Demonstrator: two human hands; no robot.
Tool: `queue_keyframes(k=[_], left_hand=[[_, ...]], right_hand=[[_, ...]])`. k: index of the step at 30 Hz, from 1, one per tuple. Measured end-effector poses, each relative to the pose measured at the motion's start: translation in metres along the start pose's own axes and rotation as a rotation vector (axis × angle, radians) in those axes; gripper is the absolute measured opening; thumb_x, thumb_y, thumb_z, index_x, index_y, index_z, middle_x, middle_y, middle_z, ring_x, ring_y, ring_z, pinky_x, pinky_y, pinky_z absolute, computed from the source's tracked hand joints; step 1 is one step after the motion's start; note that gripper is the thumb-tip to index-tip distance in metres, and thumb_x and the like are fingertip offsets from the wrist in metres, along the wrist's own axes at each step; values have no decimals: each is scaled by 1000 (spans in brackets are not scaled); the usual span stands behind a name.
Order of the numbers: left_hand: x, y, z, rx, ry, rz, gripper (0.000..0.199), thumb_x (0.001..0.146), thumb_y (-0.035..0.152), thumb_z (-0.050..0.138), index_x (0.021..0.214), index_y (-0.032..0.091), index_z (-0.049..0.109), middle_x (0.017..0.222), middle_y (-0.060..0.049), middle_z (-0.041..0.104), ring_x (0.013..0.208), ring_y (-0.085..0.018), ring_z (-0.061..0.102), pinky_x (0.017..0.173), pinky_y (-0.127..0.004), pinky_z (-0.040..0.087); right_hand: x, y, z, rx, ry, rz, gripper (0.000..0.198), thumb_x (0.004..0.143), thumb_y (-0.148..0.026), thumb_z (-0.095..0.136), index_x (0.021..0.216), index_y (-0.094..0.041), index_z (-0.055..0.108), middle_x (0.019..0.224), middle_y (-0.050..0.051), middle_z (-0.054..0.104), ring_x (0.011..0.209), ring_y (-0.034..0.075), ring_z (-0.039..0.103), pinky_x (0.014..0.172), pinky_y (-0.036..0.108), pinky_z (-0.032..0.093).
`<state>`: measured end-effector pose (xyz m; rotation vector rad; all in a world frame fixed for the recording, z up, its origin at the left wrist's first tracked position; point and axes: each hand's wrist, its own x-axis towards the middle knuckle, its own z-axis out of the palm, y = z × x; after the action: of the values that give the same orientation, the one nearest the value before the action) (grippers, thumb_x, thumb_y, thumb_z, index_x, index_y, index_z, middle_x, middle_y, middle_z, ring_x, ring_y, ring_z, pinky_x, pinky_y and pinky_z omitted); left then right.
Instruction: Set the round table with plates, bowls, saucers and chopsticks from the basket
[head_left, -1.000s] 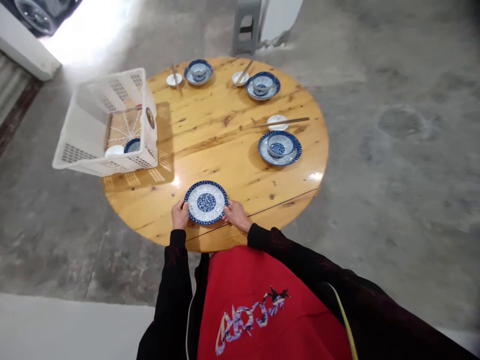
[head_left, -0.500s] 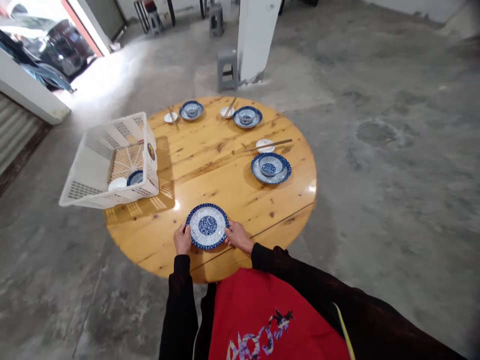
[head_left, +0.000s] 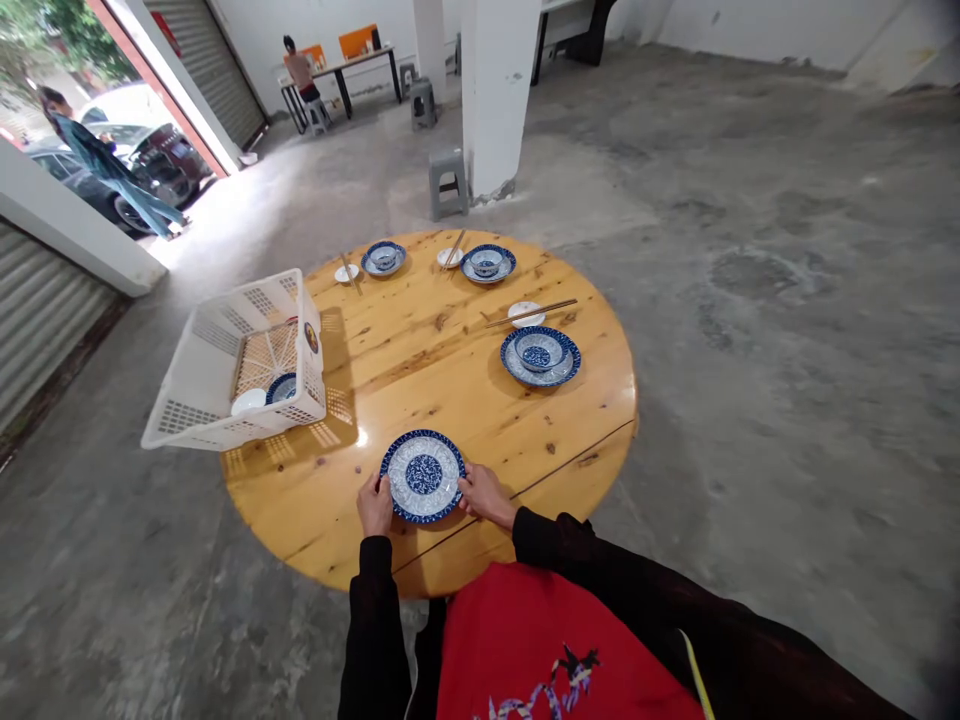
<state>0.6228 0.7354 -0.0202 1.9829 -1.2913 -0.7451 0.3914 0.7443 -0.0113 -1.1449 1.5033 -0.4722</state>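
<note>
A blue-and-white plate (head_left: 424,475) is at the near side of the round wooden table (head_left: 420,380). My left hand (head_left: 374,505) grips its left rim, thumb on top. On the opposite rim, my right hand (head_left: 484,492) closes with the thumb above and fingers beneath. Whether the plate touches the wood I cannot tell. To the right, a bowl (head_left: 538,350) sits on a similar plate (head_left: 540,378), beside a small white dish (head_left: 526,314) with chopsticks (head_left: 532,313) across it. Two more such settings stand along the far edge, with bowls (head_left: 487,262) on plates.
A white plastic crate (head_left: 311,400) stands at the table's left, holding a white dish (head_left: 249,402) and a blue-patterned bowl (head_left: 283,388). Beyond are a grey stool (head_left: 448,185) and a white pillar (head_left: 499,100). One person (head_left: 301,72) sits far back; another (head_left: 105,160) is at the doorway.
The camera view has tilted up, so the scene sits lower and both people show more fully. Both hands keep their hold on the plate, which stays at nearly the same spot on the table.
</note>
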Motion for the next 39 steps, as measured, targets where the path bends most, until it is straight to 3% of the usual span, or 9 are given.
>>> queue_keyframes(k=[14,21,24,31,39], left_hand=[[-4,-2,1,63,33,36,28,80,42,47,71,20,63,70,-3,62,77,-23,59,70,-29,40],[-8,4,-1,17,46,11,29,81,43,50,67,20,61,62,1,54,70,-18,55,66,-25,39],[-16,2,-3,-73,38,-6,29,83,42,51,70,19,63,64,0,57,72,-18,56,66,-25,42],[-37,-18,-11,-361,99,-297,26,86,38,50,76,17,62,68,-3,62,60,-12,56,57,-23,45],[-66,-30,-22,-425,171,-382,20,83,31,54,81,15,65,66,-1,63,53,-10,56,52,-21,47]], right_hand=[[-5,-4,2,27,-7,-3,5,89,-16,51,88,-18,55,54,-3,62,42,11,58,42,17,45],[-11,-5,-3,90,-6,-4,5,88,-15,53,84,-18,56,50,-2,61,40,13,58,40,18,44],[-15,3,-5,129,-31,11,6,91,-21,52,87,-18,56,52,-2,62,42,12,59,39,17,44],[-15,17,-2,209,-55,22,20,93,-29,59,78,-17,53,60,2,63,50,14,65,44,19,51],[-21,13,-3,269,-39,41,19,90,-24,63,75,-16,54,56,1,61,47,13,63,42,18,52]])
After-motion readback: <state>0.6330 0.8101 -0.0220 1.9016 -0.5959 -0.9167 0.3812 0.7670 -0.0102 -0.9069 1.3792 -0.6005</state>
